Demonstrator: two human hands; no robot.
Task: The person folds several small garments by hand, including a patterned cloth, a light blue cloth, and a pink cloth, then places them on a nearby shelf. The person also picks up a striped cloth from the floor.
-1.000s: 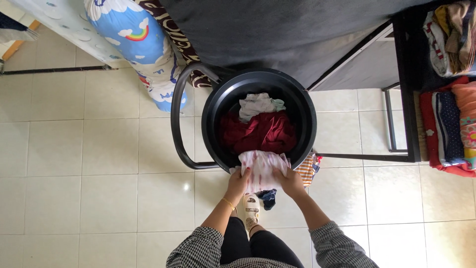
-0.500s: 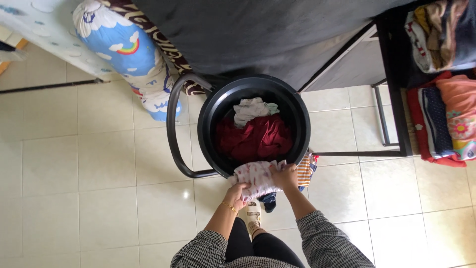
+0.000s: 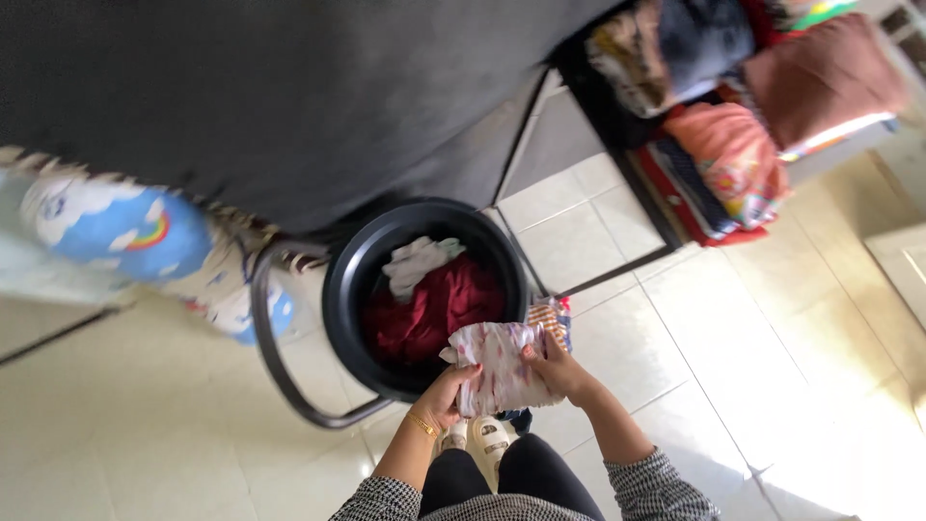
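The view has swung and tilted since a second ago, and the white patterned cloth [image 3: 502,367] has risen off the rim of the black bucket [image 3: 340,289] — both hands, left [image 3: 446,391] and right [image 3: 555,369], grip it. Pale tiled floor [image 3: 733,357], a dark bed [image 3: 289,87] above, a shelf of folded clothes [image 3: 723,154] — red laundry [image 3: 434,309] remains inside.

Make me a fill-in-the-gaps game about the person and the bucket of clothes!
1. Both hands, the left hand and the right hand, hold a white cloth with ____ spots.
2. The round bucket is coloured ____.
3. The biggest cloth inside the bucket, the crumpled garment, is dark ____.
4. The blue bolster pillow has a ____ and clouds printed on it.

Missing words: pink; black; red; rainbow
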